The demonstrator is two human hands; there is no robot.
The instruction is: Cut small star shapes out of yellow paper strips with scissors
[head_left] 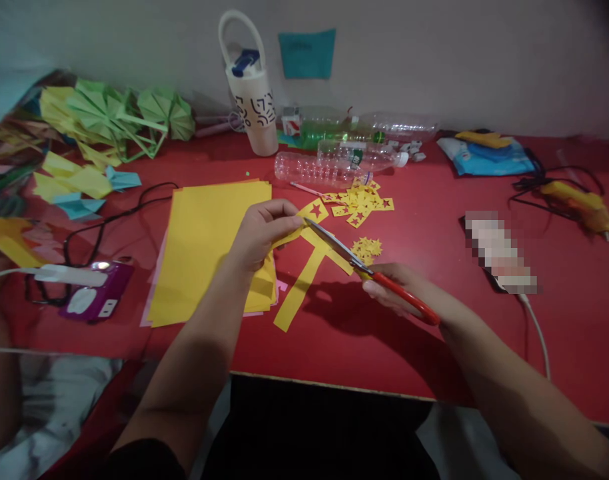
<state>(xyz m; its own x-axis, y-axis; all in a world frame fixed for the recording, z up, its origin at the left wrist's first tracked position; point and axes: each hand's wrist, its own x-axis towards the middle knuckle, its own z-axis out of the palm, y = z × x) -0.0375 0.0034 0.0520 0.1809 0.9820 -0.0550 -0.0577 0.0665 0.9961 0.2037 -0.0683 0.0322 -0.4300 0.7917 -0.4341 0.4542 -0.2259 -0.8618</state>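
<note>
- The left hand [262, 230] pinches one end of a yellow paper strip [298, 290] between thumb and fingertips, held just above the red table [434, 220].
- From that pinch, the strip's long arm runs down towards the person, and its far end rests on the table. A shorter arm branches off to the right, under the blades. A star-shaped hole sits in the paper right beside the fingertips.
- The right hand [392, 290] is clenched around the red handles of the scissors [352, 259]. Their long axis lies diagonally, with the tips pointing up and left at the pinch and meeting the paper just beside it. It is hard to tell whether the blades are parted.
- A stack of yellow sheets [209, 247] lies under the left wrist.
- Just beyond the blades is a small pile of cut-out stars [368, 248], with star-holed scraps [362, 200] further back.
- Clear plastic bottles [329, 168] lie behind those, their labels too small to read. A white bottle carrier [254, 110] bears black squiggles but no legible words.
- To the right of the scissor hand, one object [499, 252] is pixelated out.
- Both forearms are cut off at the bottom edge.
</note>
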